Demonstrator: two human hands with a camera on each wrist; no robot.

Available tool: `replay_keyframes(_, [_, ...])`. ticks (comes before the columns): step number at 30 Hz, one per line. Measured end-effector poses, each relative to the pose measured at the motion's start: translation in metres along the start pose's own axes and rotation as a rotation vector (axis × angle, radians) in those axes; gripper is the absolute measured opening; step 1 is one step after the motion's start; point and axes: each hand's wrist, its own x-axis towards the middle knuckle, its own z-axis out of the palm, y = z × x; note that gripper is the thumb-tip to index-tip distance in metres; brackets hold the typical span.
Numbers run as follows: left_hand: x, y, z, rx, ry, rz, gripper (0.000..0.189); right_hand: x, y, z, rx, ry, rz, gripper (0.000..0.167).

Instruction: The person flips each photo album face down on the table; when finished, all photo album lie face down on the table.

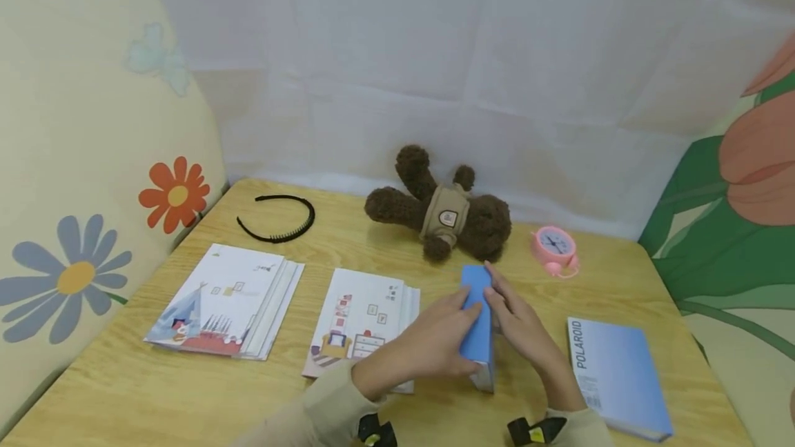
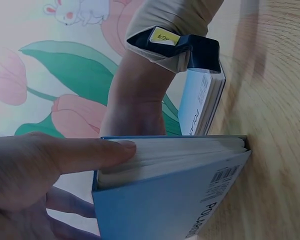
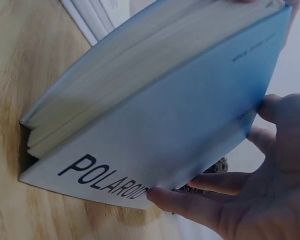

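Note:
A thick blue POLAROID book (image 1: 475, 323) stands on edge on the wooden table, its spine facing up and its cover lettering visible in both wrist views. My left hand (image 1: 428, 340) grips it, the thumb (image 2: 97, 154) against the page ends and the fingers on the spine side. From the right, my right hand (image 1: 528, 330) touches the same book; its fairly straight fingers (image 3: 187, 202) rest on the cover and along its edge. A second blue POLAROID book (image 1: 621, 378) lies flat to the right of that hand.
White illustrated books lie in a left pile (image 1: 217, 302) and a middle pile (image 1: 360, 323), the latter partly behind my left arm. Farther back are a black headband (image 1: 307, 219), a brown teddy bear (image 1: 447, 212) lying on its side, and a pink alarm clock (image 1: 554, 247).

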Motion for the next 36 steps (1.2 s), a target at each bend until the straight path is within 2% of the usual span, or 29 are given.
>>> replay_keyframes(3, [0.001,-0.005,0.005,-0.142,0.02,0.003,0.103,-0.001,0.001,-0.001,0.09,0.004,0.019,0.052])
replay_keyframes(5, [0.001,-0.013,0.013,-0.287,0.041,0.013,0.115,-0.001,0.002,-0.002,0.12,0.011,0.029,0.051])
replay_keyframes(9, [0.0,-0.033,0.034,-0.456,0.035,0.031,0.132,-0.003,0.005,-0.005,0.125,0.022,0.048,0.051])
replay_keyframes(13, [0.004,-0.043,0.055,-0.622,-0.05,0.118,0.123,-0.003,0.005,-0.007,0.126,0.025,0.046,0.051])
replay_keyframes(16, [0.01,-0.043,0.067,-0.703,-0.066,0.2,0.11,-0.002,0.003,-0.008,0.118,0.042,0.043,0.051])
replay_keyframes(18, [0.013,-0.041,0.073,-0.668,-0.032,0.215,0.101,-0.002,0.002,-0.008,0.123,0.059,0.048,0.05])
replay_keyframes(21, [0.015,-0.038,0.078,-0.584,0.026,0.188,0.099,-0.004,0.003,-0.009,0.164,0.076,0.052,0.051])
replay_keyframes(27, [0.013,-0.032,0.078,-0.534,0.065,0.106,0.118,-0.007,0.005,-0.013,0.237,0.041,0.035,0.053])
replay_keyframes(31, [0.01,-0.027,0.078,-0.44,0.065,0.009,0.124,-0.01,0.005,-0.02,0.23,0.041,0.053,0.052])
replay_keyframes(34, [0.008,-0.025,0.076,-0.397,0.036,-0.047,0.124,-0.012,0.004,-0.026,0.175,0.096,0.052,0.05])
replay_keyframes(36, [0.007,-0.024,0.075,-0.374,0.015,-0.062,0.124,-0.014,0.005,-0.029,0.109,0.137,0.043,0.047])
